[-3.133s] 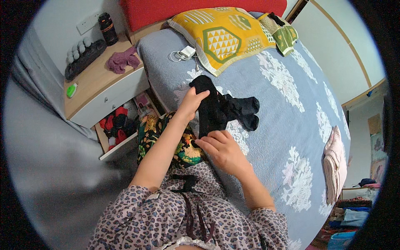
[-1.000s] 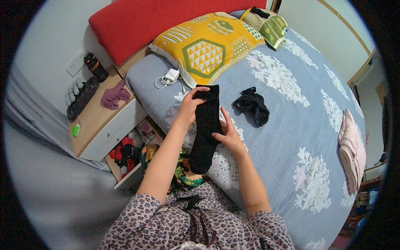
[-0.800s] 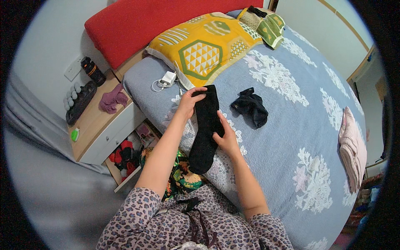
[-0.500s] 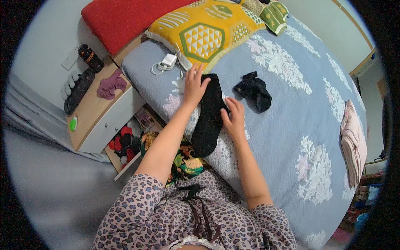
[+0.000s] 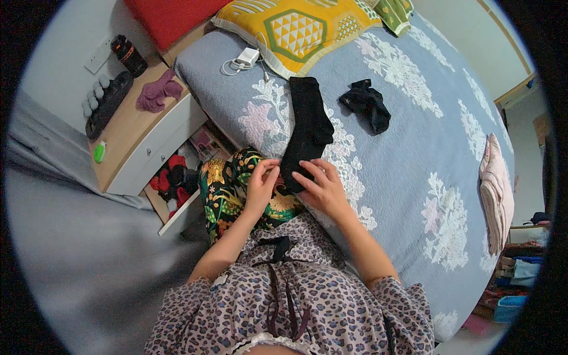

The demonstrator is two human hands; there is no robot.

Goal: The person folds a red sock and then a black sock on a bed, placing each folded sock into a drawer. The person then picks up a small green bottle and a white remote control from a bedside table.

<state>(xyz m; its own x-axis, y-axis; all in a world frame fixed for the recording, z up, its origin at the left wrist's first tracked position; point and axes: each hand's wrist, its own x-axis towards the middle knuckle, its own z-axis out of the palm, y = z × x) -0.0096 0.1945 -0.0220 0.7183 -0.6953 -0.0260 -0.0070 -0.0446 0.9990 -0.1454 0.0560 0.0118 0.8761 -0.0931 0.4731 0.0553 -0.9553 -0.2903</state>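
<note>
A long black sock (image 5: 307, 115) lies flat on the bed, its cuff pointing away and its toe at the bed's near edge. Beside the left edge of the toe is my left hand (image 5: 260, 186), its fingers bent and thumb slightly apart. My right hand (image 5: 325, 189) rests with spread fingers over the toe, touching the fabric. Neither hand visibly grips the sock. To its right, a second black sock (image 5: 368, 106) lies bunched up on the bedspread.
The blue-grey bedspread (image 5: 402, 160) has white floral patches. A white charger with cable (image 5: 247, 57) lies near the yellow pillow (image 5: 296, 35). At left, a bedside cabinet (image 5: 139, 133) bears a purple cloth (image 5: 158, 92); its lower drawer (image 5: 180, 207) stands pulled out. Folded pink fabric (image 5: 496, 189) lies far right.
Both hands have come back toward me, from the sock's upper part and side to its toe. The sock now lies flatter and straighter, its heel showing on the right.
</note>
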